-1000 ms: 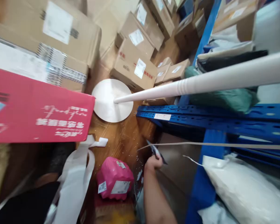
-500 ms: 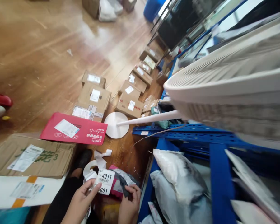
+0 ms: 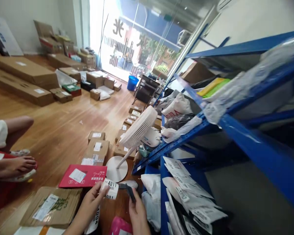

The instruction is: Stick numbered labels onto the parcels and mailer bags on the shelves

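Note:
My left hand [image 3: 90,200] is closed on a white label [image 3: 110,188] printed 4011, pinched between thumb and fingers. A strip of labels [image 3: 95,220] reading 1004 hangs below that hand. My right hand [image 3: 138,209] grips the dark edge of a grey plastic parcel [image 3: 129,192], seen nearly edge-on. A pink parcel [image 3: 121,225] lies below, between my hands, cut off by the frame's bottom. Just beyond my hands are a flat red box [image 3: 93,174] and a brown carton [image 3: 51,209], each with a white shipping label.
A white fan [image 3: 137,129] stands ahead on its round base. Blue shelving [image 3: 198,125] with bagged parcels [image 3: 188,189] rises close on my right. Brown boxes [image 3: 98,150] line the floor. At the left sits another person, whose hand [image 3: 22,164] rests near their foot.
The view has tilted up and swung, so the window, shelves and seated person show. My hands still hold the label and the grey parcel; the parcel has turned more edge-on.

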`<control>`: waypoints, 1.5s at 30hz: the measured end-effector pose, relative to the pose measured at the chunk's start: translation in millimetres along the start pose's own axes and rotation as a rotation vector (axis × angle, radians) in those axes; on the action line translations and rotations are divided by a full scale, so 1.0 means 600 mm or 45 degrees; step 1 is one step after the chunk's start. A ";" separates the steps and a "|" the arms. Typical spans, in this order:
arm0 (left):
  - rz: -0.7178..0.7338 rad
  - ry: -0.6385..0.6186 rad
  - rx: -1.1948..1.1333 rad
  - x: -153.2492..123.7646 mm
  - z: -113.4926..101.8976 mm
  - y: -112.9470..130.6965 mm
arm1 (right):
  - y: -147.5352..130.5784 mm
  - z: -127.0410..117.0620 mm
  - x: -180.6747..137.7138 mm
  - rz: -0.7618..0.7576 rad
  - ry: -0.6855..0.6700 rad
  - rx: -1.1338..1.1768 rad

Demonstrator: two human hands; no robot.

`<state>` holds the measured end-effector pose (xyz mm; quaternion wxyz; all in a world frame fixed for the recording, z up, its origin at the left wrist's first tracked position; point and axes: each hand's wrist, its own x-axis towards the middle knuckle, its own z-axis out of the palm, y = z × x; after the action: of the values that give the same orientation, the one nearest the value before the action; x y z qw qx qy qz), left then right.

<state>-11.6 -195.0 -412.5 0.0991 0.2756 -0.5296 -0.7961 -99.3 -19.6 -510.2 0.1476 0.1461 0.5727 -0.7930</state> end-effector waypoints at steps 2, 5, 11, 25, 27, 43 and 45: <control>0.015 -0.075 -0.045 -0.018 0.012 0.022 | -0.038 0.015 -0.017 0.174 0.042 0.173; -0.001 -0.258 -0.088 -0.041 0.023 0.035 | -0.087 0.037 -0.057 0.434 -0.024 0.467; 0.206 -0.475 0.243 -0.078 0.032 0.051 | -0.156 0.059 -0.122 0.531 -0.249 0.712; 0.190 -0.562 0.429 -0.104 0.103 0.101 | -0.250 0.007 -0.156 -0.627 -0.079 -0.597; 0.147 -0.583 0.335 -0.102 0.115 0.098 | -0.254 0.012 -0.168 -0.616 -0.173 -0.662; 0.446 -0.243 0.743 -0.095 0.146 0.081 | -0.234 0.025 -0.189 -0.675 -0.009 -0.577; 0.432 -0.236 0.772 -0.097 0.147 0.074 | -0.231 0.028 -0.180 -0.694 0.025 -0.512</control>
<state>-17.3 -118.0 -328.1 0.0949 0.1273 -0.7867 -0.5966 -57.3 13.1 -341.7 -0.0496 -0.0367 0.7370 -0.6731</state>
